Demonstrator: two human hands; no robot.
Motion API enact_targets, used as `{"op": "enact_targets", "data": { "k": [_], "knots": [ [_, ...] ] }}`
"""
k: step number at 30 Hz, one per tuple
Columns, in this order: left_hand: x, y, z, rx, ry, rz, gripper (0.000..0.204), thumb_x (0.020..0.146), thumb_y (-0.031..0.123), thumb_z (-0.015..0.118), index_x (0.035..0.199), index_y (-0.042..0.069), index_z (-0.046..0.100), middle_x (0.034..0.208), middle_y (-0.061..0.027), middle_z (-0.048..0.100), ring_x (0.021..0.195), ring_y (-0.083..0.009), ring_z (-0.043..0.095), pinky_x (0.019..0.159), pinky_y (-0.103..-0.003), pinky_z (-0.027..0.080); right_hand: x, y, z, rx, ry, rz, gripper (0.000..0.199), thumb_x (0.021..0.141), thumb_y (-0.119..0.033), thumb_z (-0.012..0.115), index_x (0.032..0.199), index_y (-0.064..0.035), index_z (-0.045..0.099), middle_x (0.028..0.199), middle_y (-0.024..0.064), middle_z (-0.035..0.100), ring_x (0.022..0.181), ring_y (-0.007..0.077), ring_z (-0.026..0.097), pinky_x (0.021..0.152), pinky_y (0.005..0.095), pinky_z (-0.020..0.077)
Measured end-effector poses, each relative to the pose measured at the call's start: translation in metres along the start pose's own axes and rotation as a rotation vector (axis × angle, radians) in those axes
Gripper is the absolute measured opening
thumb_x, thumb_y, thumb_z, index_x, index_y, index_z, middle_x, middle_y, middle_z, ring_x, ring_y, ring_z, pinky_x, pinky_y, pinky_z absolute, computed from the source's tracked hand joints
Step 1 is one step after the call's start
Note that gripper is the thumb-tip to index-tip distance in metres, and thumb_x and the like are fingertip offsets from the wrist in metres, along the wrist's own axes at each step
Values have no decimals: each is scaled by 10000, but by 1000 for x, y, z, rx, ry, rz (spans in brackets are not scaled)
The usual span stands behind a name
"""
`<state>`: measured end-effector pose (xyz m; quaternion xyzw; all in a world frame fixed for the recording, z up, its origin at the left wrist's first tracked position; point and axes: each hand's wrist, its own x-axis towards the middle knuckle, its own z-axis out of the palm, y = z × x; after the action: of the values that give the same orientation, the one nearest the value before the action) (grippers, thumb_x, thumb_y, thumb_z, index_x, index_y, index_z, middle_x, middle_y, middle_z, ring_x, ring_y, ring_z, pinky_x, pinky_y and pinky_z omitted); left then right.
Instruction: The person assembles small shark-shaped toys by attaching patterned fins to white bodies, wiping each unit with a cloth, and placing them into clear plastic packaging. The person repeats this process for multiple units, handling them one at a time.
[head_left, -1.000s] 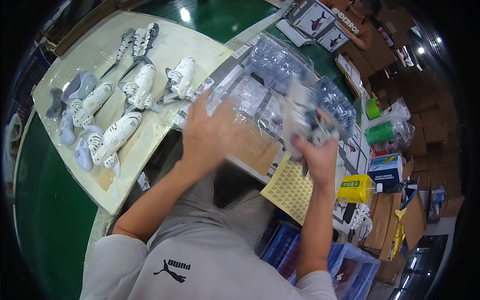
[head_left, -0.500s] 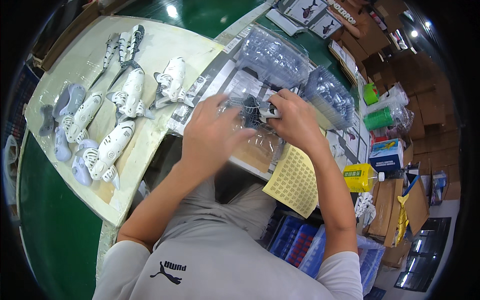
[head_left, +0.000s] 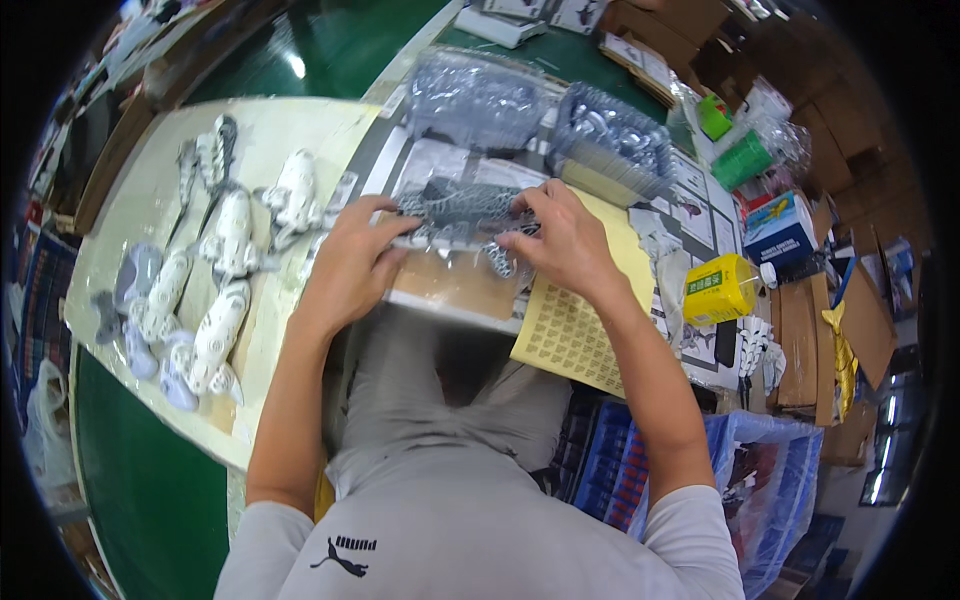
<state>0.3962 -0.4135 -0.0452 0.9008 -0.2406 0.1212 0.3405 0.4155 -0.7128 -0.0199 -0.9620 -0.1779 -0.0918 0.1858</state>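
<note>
A dark grey toy shark (head_left: 470,203) with a pale net pattern lies in a clear plastic tray (head_left: 455,248) in front of me. My left hand (head_left: 350,262) grips the tray's left end between thumb and curled fingers. At the other end, my right hand (head_left: 572,248) has its thumb and fingers closed on the shark, where a patterned fin hangs below the thumb. Motion and glare on the plastic blur the details. To the left, white toy shark bodies (head_left: 232,235) and dark striped tail pieces (head_left: 222,150) rest on the pale table (head_left: 340,130).
Stacked clear plastic trays (head_left: 475,100) stand behind my hands, with another stack (head_left: 612,140) beside them. A yellow sticker sheet (head_left: 570,335) lies under my right forearm. Farther right are a yellow-labelled bottle (head_left: 722,290), a blue box (head_left: 782,235) and cardboard boxes. Grey controllers (head_left: 140,272) lie at the left.
My left hand has come down from a blurred, spread position onto the tray's end. The shark now lies lengthwise across the tray, and my head view has shifted.
</note>
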Motion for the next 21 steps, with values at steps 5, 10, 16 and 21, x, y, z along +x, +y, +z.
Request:
{"op": "enact_targets", "data": {
  "k": [5,10,16,21],
  "knots": [
    [19,40,-19,-58,52,0,409,913,89,766,1321,81,739,1459,-238,607,1341,-456,570,1118,-465,473,24,67,-38,-95,374,53,227,918,-275,789,1041,-85,774,1079,99,730,1059,339,678,900,461,563],
    [84,64,-3,-64,-107,299,446,876,81,790,1316,69,715,1390,-227,653,1247,-422,652,1037,-472,542,74,144,-69,-138,86,156,284,950,-305,773,942,-23,798,881,143,756,800,351,673,743,448,533],
    [167,72,67,-35,-313,479,408,883,95,770,1289,94,734,1507,-206,590,1298,-425,638,1060,-475,550,105,183,-71,262,-141,116,350,938,-318,791,849,20,759,691,184,653,633,204,603,629,430,485],
    [214,85,113,147,-357,546,436,853,131,761,1289,144,746,1571,-72,544,1179,-349,696,896,-499,610,99,179,-80,-141,-7,-87,221,951,-232,733,900,-21,776,841,220,740,788,405,722,720,494,550]
  ]
}}
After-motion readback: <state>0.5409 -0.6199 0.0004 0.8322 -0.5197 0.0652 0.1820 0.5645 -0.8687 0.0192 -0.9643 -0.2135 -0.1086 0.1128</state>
